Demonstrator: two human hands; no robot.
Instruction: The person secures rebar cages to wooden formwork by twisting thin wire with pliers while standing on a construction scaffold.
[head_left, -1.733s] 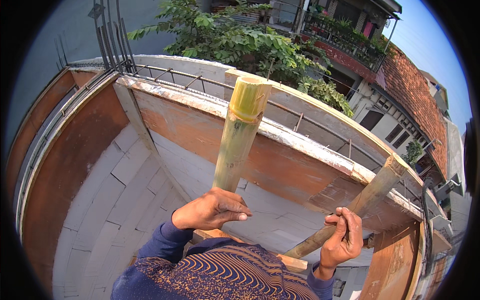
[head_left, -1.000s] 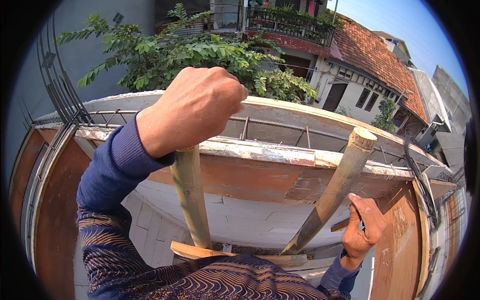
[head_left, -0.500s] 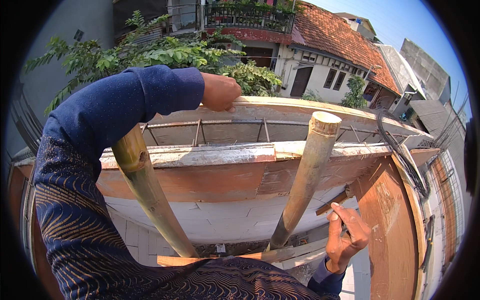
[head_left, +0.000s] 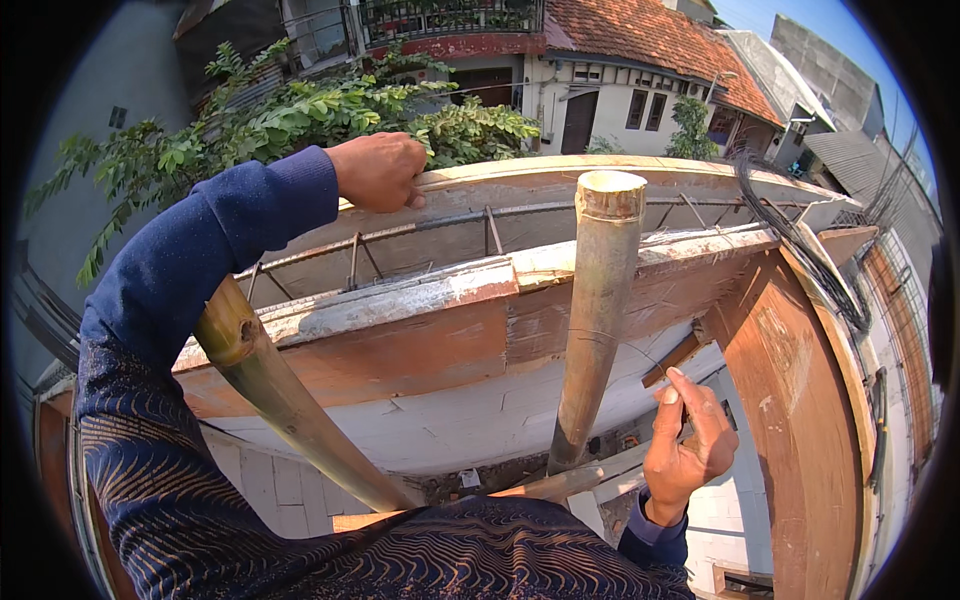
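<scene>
My left hand is closed over the top edge of the far formwork board, its fingers partly hidden. My right hand pinches a thin wire between thumb and forefinger. That wire runs left to the right-hand bamboo pole and crosses its surface; whether it goes fully round behind cannot be seen. The pole stands nearly upright against the near formwork board. A second bamboo pole leans under my left arm, its top hidden by the sleeve.
A rebar cage lies between the two boards. Black wire hangs in a bundle over the right corner, above a plywood panel. Below are a white block wall and timber pieces. Leafy branches rise beyond the far board.
The view has tilted and shifted, so the poles and boards appear further left. My left hand stays on the board; my right hand keeps its pinch, close to the same spot.
</scene>
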